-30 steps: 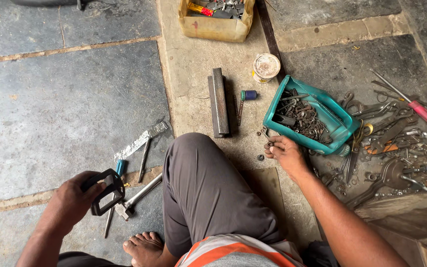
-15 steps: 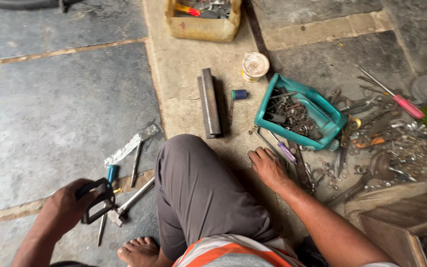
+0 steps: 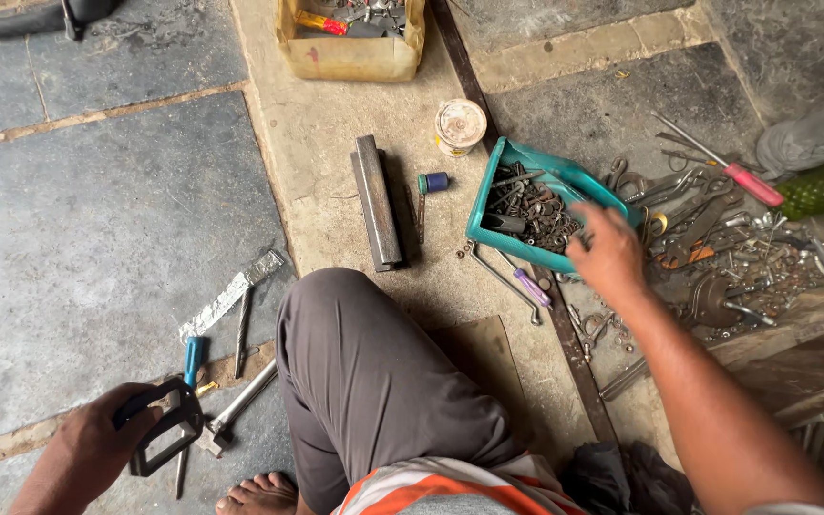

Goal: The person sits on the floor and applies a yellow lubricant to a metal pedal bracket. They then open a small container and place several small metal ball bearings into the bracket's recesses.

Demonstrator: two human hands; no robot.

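Left grip: left hand (image 3: 97,446) at 8 o'clock, fingers wrapped tight round a black rectangular frame tool (image 3: 162,425), held just above the stone floor (image 3: 78,210).
Beside it: hammer (image 3: 233,408), blue-handled screwdriver (image 3: 192,360) and a strip of foil (image 3: 231,294) lie on the floor at 8 to 9 o'clock, near the frame tool.
Centre: bent knee in grey trousers (image 3: 364,381) at 6 o'clock; dark metal bar (image 3: 377,202) lies at 12 o'clock beyond it, a small blue-capped tool (image 3: 432,183) just beside the bar.
Top: yellow tub of tools (image 3: 350,52) at 12 o'clock; round tin (image 3: 460,124) near it.
Right grip: right hand (image 3: 610,250) at 2 o'clock, fingers loosely spread, palm down over the near rim of the teal tray (image 3: 565,181) of small metal parts; whether it pinches anything, cannot tell.
Right edge: loose spanners (image 3: 698,215) and a red-handled screwdriver (image 3: 751,183) at 3 o'clock.
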